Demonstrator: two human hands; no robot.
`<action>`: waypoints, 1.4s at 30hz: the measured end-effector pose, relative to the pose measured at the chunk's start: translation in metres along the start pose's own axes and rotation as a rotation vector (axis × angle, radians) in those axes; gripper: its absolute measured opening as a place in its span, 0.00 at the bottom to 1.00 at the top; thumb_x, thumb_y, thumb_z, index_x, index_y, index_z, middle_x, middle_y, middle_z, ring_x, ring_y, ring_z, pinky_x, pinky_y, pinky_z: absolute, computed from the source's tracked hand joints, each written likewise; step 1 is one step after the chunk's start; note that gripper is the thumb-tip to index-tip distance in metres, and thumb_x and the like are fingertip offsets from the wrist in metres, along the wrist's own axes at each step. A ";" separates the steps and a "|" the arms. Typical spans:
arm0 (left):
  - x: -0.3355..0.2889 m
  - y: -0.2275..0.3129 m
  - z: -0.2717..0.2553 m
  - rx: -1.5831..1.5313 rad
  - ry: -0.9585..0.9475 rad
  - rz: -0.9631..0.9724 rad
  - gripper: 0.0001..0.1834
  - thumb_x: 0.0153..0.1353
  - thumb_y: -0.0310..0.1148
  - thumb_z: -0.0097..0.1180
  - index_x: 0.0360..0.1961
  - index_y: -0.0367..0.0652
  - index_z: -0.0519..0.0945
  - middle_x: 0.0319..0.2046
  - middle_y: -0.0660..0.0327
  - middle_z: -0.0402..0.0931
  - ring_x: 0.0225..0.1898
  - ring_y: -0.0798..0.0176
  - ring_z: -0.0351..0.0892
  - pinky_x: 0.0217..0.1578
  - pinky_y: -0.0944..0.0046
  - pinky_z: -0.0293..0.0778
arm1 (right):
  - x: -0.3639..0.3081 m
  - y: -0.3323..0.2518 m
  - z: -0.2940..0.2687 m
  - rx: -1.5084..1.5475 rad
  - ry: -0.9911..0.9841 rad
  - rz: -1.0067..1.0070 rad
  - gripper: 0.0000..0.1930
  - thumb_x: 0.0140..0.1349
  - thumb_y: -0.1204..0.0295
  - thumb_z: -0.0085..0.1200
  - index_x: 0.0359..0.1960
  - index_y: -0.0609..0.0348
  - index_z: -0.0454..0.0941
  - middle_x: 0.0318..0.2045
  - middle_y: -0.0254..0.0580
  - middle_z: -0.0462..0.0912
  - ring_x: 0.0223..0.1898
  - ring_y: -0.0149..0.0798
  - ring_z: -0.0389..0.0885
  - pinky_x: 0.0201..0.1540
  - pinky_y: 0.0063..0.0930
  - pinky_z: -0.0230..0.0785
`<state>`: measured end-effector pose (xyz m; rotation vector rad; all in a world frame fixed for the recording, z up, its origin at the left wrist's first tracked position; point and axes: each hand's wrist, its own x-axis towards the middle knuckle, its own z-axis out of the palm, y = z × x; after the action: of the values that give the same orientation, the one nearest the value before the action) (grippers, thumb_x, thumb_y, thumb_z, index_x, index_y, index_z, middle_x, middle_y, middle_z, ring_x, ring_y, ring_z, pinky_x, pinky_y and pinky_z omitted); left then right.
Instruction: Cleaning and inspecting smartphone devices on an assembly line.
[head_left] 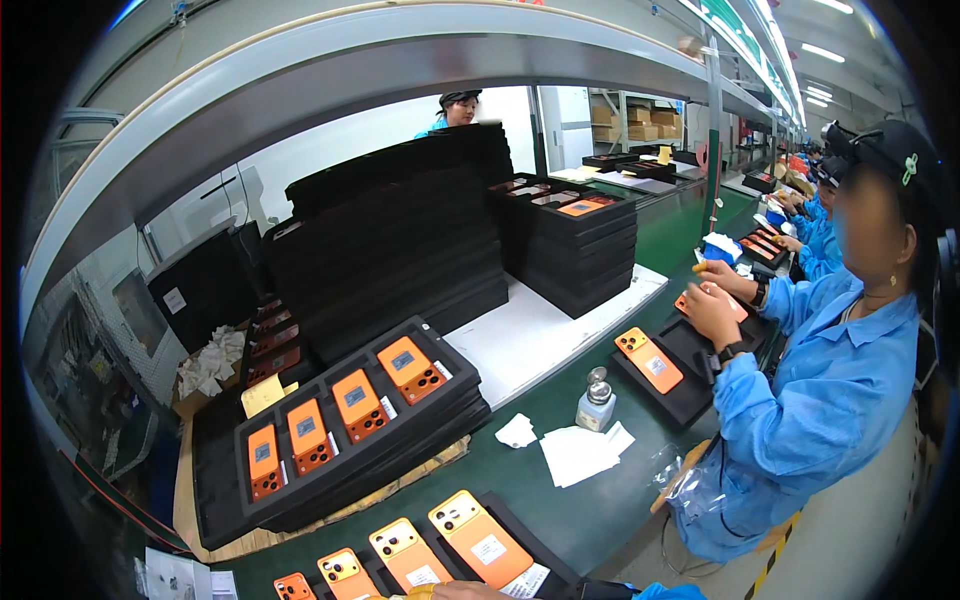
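Observation:
At the lower edge my right hand (465,592) is only partly in view, beside the lower ends of orange phone back covers. Yellow covers sit on its fingertips, and the picture's edge cuts off most of the fingers. My left hand is out of view. Close to my right hand are a large orange phone back (485,540) with a white label and another orange phone back (405,553). Farther left, a smaller phone back (347,575) and one more at the corner (293,587) lie in the same black foam tray (545,560).
Stacked black trays (465,390) with orange phones stand left. Tall black stacks (390,230) rise behind. A dispenser bottle (596,402), white papers (580,455) and a crumpled tissue (516,431) lie on the green bench. A co-worker in blue (820,380) handles a phone at right.

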<state>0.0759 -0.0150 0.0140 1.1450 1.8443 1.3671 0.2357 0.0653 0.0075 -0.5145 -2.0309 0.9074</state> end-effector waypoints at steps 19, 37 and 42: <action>-0.012 -0.041 -0.010 -0.341 -0.049 -0.014 0.07 0.65 0.28 0.51 0.42 0.38 0.73 0.33 0.64 0.75 0.31 0.73 0.73 0.31 0.75 0.69 | -0.001 -0.010 0.014 0.058 -0.209 -0.008 0.08 0.56 0.75 0.52 0.35 0.65 0.70 0.36 0.53 0.74 0.39 0.53 0.77 0.40 0.39 0.72; -0.008 -0.044 -0.121 0.388 0.328 0.301 0.16 0.50 0.29 0.64 0.42 0.40 0.78 0.33 0.54 0.81 0.36 0.57 0.82 0.46 0.58 0.74 | 0.111 -0.020 0.049 -0.155 -0.314 0.168 0.15 0.51 0.81 0.60 0.42 0.61 0.77 0.40 0.47 0.81 0.41 0.48 0.81 0.41 0.30 0.74; -0.015 -0.090 -0.134 0.701 0.161 0.241 0.17 0.56 0.38 0.59 0.46 0.44 0.78 0.23 0.56 0.78 0.30 0.57 0.80 0.64 0.35 0.43 | 0.151 -0.003 0.156 -0.103 -0.415 -0.169 0.13 0.54 0.80 0.58 0.42 0.61 0.78 0.37 0.49 0.79 0.38 0.50 0.79 0.41 0.34 0.72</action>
<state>-0.0551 -0.1002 -0.0295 1.6791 2.4681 0.9589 0.0214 0.0945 0.0276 -0.2135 -2.4630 0.8614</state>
